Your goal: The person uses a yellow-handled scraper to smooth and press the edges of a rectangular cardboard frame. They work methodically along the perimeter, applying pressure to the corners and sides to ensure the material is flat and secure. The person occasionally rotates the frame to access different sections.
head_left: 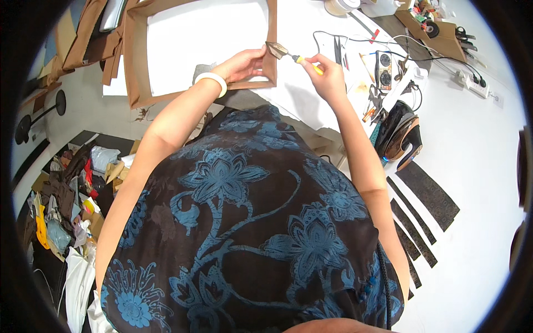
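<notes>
A brown box-like frame (136, 66), with upright walls, lies on the white table around white sheet material. My left hand (244, 65), with a pale bangle on its wrist, reaches inside the frame's near right corner. Its thumb and fingers are apart and rest against the right wall; the fingertips are partly hidden. In my right hand (326, 75) I hold a small trowel-like tool (302, 60) by its yellow handle. The pointed, dark metal head sits over the top edge of the right wall, close to my left thumb.
Right of the frame lie scissors (337, 50), a power strip (383, 70), cables and pencils. An iron (401, 136) stands at the table's right, near dark patterned strips (427, 194). Brown material pieces (89, 33) are stacked at far left. Mixed scraps (61, 211) fill the lower left.
</notes>
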`<state>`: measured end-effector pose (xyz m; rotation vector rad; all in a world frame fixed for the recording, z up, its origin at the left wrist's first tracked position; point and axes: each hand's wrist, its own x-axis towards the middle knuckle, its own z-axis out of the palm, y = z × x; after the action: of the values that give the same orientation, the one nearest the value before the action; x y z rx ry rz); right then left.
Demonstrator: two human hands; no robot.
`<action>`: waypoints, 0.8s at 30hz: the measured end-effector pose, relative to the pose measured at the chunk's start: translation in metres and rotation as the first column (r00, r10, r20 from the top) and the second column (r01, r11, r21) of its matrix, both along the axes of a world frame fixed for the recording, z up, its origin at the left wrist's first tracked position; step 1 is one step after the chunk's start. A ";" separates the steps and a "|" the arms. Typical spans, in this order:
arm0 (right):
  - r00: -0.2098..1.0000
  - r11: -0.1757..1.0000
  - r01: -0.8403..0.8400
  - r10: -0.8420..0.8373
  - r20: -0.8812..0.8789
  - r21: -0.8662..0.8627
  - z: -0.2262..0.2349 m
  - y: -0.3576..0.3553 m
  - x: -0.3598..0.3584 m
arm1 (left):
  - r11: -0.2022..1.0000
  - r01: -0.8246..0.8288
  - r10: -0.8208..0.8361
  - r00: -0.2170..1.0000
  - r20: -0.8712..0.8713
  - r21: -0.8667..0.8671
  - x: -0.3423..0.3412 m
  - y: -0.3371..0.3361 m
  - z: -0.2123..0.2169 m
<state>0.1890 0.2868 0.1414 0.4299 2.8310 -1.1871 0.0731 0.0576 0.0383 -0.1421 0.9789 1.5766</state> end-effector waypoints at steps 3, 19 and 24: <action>0.915 0.755 0.398 -0.365 0.171 -0.521 -0.022 0.004 0.017 | 0.996 -0.072 0.069 0.995 -0.066 -0.054 -0.013 0.009 0.015; 0.996 0.992 0.090 -0.088 -0.020 0.086 0.012 -0.024 0.003 | 0.959 -0.269 0.261 0.961 -0.096 -0.087 -0.011 0.014 -0.014; 0.983 0.950 -0.184 0.172 0.066 0.254 0.042 -0.011 -0.009 | 0.958 -0.274 0.268 0.960 -0.075 -0.082 -0.012 0.011 -0.031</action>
<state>0.1803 0.2758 0.1832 0.1991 2.9216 -0.7695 0.0608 0.0684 0.0069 -0.3035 1.1184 1.7952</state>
